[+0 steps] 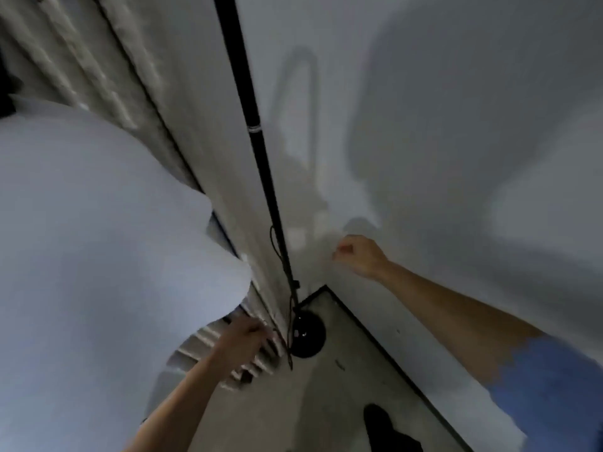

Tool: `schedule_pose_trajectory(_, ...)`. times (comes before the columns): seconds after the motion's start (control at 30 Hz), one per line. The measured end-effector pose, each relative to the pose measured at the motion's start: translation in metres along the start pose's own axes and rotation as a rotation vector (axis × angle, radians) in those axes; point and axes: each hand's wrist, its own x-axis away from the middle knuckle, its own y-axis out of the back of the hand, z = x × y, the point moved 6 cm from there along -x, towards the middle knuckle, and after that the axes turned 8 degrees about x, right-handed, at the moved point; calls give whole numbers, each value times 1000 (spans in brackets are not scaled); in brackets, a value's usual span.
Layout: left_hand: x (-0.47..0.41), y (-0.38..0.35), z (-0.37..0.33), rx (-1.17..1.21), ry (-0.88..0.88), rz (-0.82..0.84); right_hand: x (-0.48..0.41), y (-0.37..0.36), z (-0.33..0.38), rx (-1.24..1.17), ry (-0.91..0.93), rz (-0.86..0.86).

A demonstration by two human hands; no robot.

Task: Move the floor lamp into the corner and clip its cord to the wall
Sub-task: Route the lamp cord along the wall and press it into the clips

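Lamp pole (257, 148) stands in the corner between my hands. My left hand (243, 339) spreads near its cord (283, 256); my right hand (359, 254), curled shut, presses the wall (456, 125).

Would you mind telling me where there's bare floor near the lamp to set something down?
Floor is bare between lamp base, dark baseboard and the shoe. It is crowded left of the base: cord, radiator and left hand.

text: none legible | labels: none | numbers: none | frame blurred
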Motion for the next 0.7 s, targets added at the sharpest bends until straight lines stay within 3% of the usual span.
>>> schedule_pose_trajectory(0.1, -15, -26, 0, -68, -26, 137, 39, -19, -68, -24, -184, -33)
schedule_pose_trajectory(0.27, -36, -75, -3, -5, -31, 230, 114, -51, -165, -91, -420, -58)
schedule_pose_trajectory(0.47, -72, -157, 15, -10, -88, 319, 168, -83, -253, -153, -560, -124)
schedule_pose_trajectory(0.7, -153, -254, 89, 91, -74, 367, 166, -167, -360, -248, -686, -135)
